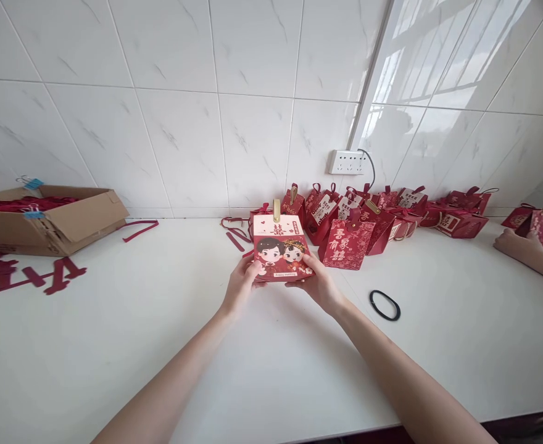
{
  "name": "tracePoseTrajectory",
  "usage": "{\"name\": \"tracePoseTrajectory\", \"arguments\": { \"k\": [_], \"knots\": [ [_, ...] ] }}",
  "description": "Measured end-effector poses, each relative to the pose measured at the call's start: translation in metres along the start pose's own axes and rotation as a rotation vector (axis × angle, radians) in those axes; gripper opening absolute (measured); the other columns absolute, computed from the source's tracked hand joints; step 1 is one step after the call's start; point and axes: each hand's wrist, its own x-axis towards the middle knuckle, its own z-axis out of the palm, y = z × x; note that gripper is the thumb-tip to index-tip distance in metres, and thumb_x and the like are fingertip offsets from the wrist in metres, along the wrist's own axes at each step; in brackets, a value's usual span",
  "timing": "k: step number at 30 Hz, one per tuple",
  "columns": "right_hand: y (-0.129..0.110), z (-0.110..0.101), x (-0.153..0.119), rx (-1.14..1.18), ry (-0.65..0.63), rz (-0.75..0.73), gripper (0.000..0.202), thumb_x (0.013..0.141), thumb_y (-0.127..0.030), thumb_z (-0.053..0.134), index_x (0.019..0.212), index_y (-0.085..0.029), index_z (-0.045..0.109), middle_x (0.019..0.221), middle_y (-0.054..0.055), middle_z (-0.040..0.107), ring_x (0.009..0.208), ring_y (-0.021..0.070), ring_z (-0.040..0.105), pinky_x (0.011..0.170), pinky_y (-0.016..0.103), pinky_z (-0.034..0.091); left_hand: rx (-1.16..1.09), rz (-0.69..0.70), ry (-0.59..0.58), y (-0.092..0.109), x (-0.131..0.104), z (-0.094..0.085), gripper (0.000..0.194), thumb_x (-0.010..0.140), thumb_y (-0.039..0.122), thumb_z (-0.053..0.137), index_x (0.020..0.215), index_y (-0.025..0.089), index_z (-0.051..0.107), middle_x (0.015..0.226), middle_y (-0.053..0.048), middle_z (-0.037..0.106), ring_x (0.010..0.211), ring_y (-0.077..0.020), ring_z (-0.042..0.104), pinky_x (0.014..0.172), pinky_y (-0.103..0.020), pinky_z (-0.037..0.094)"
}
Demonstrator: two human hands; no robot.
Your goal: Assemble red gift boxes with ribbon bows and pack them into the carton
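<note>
Partly curled, the left hand (245,277) and right hand (321,281) grip 1 red gift box (278,251) by its lower sides, near more red boxes (347,245). Over to the left, an open cardboard carton (79,223) holds dark-red ribbons (59,203). The white tabletop (183,364) meets a tiled wall (174,148) bearing a power socket (347,163).

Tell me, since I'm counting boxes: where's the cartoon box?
In the head view, the cartoon box is near the middle, held between the left hand and right hand, left of the pale-lettered red box.
</note>
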Motion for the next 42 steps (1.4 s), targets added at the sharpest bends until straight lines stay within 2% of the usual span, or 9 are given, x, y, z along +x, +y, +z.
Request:
{"name": "tracePoseTrajectory", "arguments": {
  "k": [4,10,15,20,24,28,36,39,42],
  "knots": [
    [0.000,-0.001,0.001,-0.022,0.026,-0.008,0.031,0.073,-0.030,0.064,0.103,-0.025,0.056,0.103,0.001,0.067,0.086,0.0174,0.062,0.072,0.027,0.050,0.145,0.172,0.000,0.005,-0.005,0.002,0.056,0.068,0.042,0.068,0.118,0.021,0.054,0.113,-0.008,0.062,0.102,-0.0242,0.059,0.083,-0.034,0.050],
    [0.004,-0.003,0.002,-0.012,0.082,0.010,0.032,0.076,-0.042,0.063,0.103,-0.025,0.057,0.099,0.003,0.068,0.082,0.0200,0.065,0.066,0.028,0.053,0.202,0.303,-0.098,0.002,-0.010,0.000,0.063,0.069,0.037,0.069,0.127,0.025,0.048,0.127,-0.008,0.054,0.116,-0.0261,0.052,0.093,-0.035,0.047],
    [0.003,0.003,0.001,0.040,0.107,0.128,0.031,0.084,-0.046,0.054,0.105,-0.023,0.057,0.102,0.004,0.068,0.090,0.0212,0.065,0.076,0.037,0.056,0.124,0.365,-0.202,0.002,-0.013,0.000,0.072,0.072,0.045,0.066,0.135,0.022,0.040,0.134,-0.011,0.049,0.119,-0.0288,0.051,0.094,-0.038,0.048],
    [-0.004,0.011,-0.006,0.075,-0.056,0.353,0.033,0.085,-0.045,0.051,0.106,-0.021,0.060,0.100,0.007,0.068,0.082,0.0202,0.067,0.066,0.037,0.060,0.150,0.361,-0.175,0.002,-0.017,0.005,0.078,0.073,0.033,0.070,0.140,0.026,0.032,0.132,-0.010,0.050,0.112,-0.0248,0.056,0.090,-0.034,0.050],
    [-0.005,0.011,-0.010,0.139,-0.213,0.460,0.038,0.085,-0.046,0.051,0.110,-0.020,0.060,0.102,0.009,0.069,0.085,0.0224,0.069,0.066,0.036,0.059,0.137,0.368,-0.139,0.002,-0.017,0.006,0.070,0.076,0.035,0.067,0.138,0.027,0.034,0.132,-0.009,0.051,0.113,-0.0232,0.055,0.090,-0.032,0.049],
    [-0.001,0.011,-0.011,0.153,-0.263,0.503,0.045,0.086,-0.051,0.048,0.114,-0.018,0.059,0.102,0.011,0.069,0.085,0.0239,0.070,0.068,0.036,0.058,0.116,0.365,-0.131,0.004,-0.017,0.006,0.073,0.074,0.038,0.068,0.137,0.027,0.034,0.129,-0.009,0.052,0.114,-0.0236,0.054,0.091,-0.032,0.048],
    [0.003,0.008,-0.007,0.116,-0.265,0.409,0.044,0.087,-0.052,0.047,0.119,-0.022,0.054,0.105,0.009,0.069,0.089,0.0244,0.068,0.072,0.041,0.058,0.075,0.341,-0.168,0.004,-0.017,0.006,0.084,0.066,0.044,0.075,0.137,0.029,0.033,0.131,-0.009,0.052,0.116,-0.0268,0.053,0.092,-0.036,0.048],
    [0.005,0.005,-0.005,0.101,-0.154,0.252,0.041,0.081,-0.049,0.058,0.111,-0.021,0.057,0.108,0.009,0.067,0.092,0.0249,0.067,0.075,0.040,0.057,-0.029,0.361,-0.245,0.005,-0.013,0.000,0.067,0.074,0.063,0.056,0.128,0.024,0.048,0.131,-0.010,0.053,0.120,-0.0303,0.049,0.094,-0.039,0.046],
    [0.006,0.005,-0.005,-0.047,-0.004,0.005,0.039,0.075,-0.046,0.067,0.105,-0.022,0.057,0.110,0.007,0.066,0.095,0.0248,0.065,0.078,0.038,0.055,0.000,0.297,-0.197,0.003,-0.008,-0.005,0.057,0.080,0.064,0.047,0.114,0.020,0.059,0.120,-0.011,0.061,0.112,-0.0308,0.055,0.090,-0.040,0.047]
  ]
}}
